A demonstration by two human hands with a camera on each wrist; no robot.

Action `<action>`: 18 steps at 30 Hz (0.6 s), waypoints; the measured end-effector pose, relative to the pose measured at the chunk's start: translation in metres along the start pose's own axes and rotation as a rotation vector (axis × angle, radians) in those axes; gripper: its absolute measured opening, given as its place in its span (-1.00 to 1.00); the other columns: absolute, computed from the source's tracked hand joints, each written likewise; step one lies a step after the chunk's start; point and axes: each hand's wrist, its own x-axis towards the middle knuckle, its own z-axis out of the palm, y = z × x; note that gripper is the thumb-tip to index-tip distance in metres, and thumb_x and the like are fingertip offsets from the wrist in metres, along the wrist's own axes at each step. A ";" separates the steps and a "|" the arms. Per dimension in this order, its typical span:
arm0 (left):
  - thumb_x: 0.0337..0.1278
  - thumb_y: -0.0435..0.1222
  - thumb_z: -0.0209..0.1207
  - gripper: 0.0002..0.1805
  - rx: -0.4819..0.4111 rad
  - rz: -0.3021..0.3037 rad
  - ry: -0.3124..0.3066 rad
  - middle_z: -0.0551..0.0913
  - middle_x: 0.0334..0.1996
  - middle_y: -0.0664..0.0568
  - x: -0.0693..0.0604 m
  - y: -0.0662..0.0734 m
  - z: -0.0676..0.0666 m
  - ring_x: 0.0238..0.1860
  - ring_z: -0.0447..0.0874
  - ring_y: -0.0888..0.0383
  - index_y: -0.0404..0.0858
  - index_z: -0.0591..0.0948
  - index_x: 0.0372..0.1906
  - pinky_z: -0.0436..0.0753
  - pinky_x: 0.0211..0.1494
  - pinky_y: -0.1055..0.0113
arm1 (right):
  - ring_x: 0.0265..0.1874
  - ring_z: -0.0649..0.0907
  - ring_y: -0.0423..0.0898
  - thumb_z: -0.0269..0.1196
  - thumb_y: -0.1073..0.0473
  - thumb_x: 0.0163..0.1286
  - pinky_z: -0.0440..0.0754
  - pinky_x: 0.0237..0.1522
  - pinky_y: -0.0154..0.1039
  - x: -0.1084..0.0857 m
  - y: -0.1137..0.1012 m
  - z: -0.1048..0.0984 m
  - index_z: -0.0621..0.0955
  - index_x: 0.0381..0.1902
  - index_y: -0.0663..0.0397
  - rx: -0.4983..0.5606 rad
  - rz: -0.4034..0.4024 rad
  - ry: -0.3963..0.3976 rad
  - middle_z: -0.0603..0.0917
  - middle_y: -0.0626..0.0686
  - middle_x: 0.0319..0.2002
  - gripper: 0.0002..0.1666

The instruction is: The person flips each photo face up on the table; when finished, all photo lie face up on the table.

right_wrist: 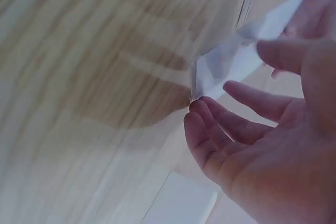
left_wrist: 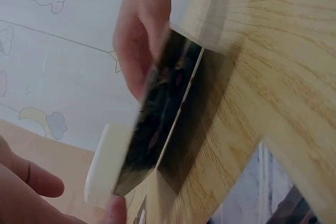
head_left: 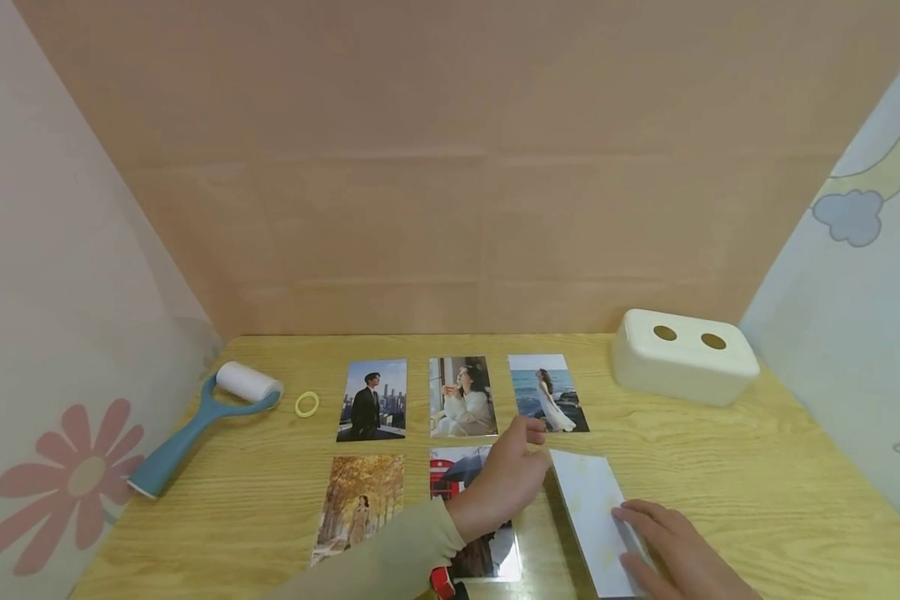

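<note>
A white-backed photo (head_left: pixel 591 521), one print or a thin stack, I cannot tell which, stands tilted above the table with its white side up. Its dark glossy picture side (left_wrist: pixel 165 93) faces the left wrist view. My right hand (head_left: pixel 671 546) rests fingertips and thumb on the white side near the right edge. At the far end is my left hand (head_left: pixel 506 479), its thumb touching the photo's corner in the left wrist view and the other fingers apart from it. Beneath the left arm lies a photo with a red phone box (head_left: pixel 487 554), partly covered.
Photos of a dark-suited figure (head_left: pixel 375 400), a window scene (head_left: pixel 461 396), a seaside (head_left: pixel 547 396) and autumn trees (head_left: pixel 360 504) lie flat. A blue-handled lint roller (head_left: pixel 195 429) and yellow ring (head_left: pixel 307 405) are left. A cream box with two holes (head_left: pixel 682 362) stands back right.
</note>
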 end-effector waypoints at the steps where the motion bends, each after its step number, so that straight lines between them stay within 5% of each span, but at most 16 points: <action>1: 0.25 -0.42 0.01 -0.50 -0.027 0.004 0.014 0.50 0.17 -0.14 0.000 0.000 0.001 -0.04 0.60 0.00 -0.31 0.36 0.30 0.53 -0.08 0.12 | -0.04 0.60 -0.04 0.49 -0.01 0.22 0.65 -0.10 -0.09 0.001 -0.003 -0.002 0.68 0.07 -0.05 0.016 0.044 -0.019 0.62 -0.08 0.07 -0.53; 6: 0.26 -0.49 0.03 -0.46 -0.210 -0.002 0.048 0.54 0.10 -0.15 0.000 0.002 0.007 -0.19 0.69 -0.01 -0.37 0.28 0.35 0.64 -0.06 0.07 | 0.01 0.63 0.02 0.38 0.02 0.37 0.63 -0.04 -0.05 0.006 -0.014 -0.009 0.66 0.11 -0.04 0.109 0.172 -0.043 0.63 -0.08 0.08 -0.61; 12: 0.02 -0.66 -0.08 -0.38 -0.465 -0.023 0.052 0.59 -0.05 -0.23 0.000 0.000 0.016 -0.17 0.71 -0.19 -0.49 0.24 0.30 0.69 -0.02 0.01 | 0.07 0.62 0.00 0.11 -0.07 0.58 0.61 0.01 -0.08 0.015 -0.021 -0.020 0.55 0.30 0.16 0.275 0.332 -0.190 0.64 -0.02 0.13 -0.46; 18: -0.12 -0.72 -0.17 -0.41 -0.567 -0.030 0.049 0.65 -0.12 -0.33 -0.001 -0.003 0.028 -0.15 0.70 -0.34 -0.53 0.27 0.19 0.71 -0.09 -0.02 | 0.07 0.62 0.00 0.02 -0.11 0.62 0.61 -0.06 -0.18 0.022 -0.026 -0.028 0.45 0.38 0.27 0.408 0.441 -0.276 0.63 0.04 0.14 -0.36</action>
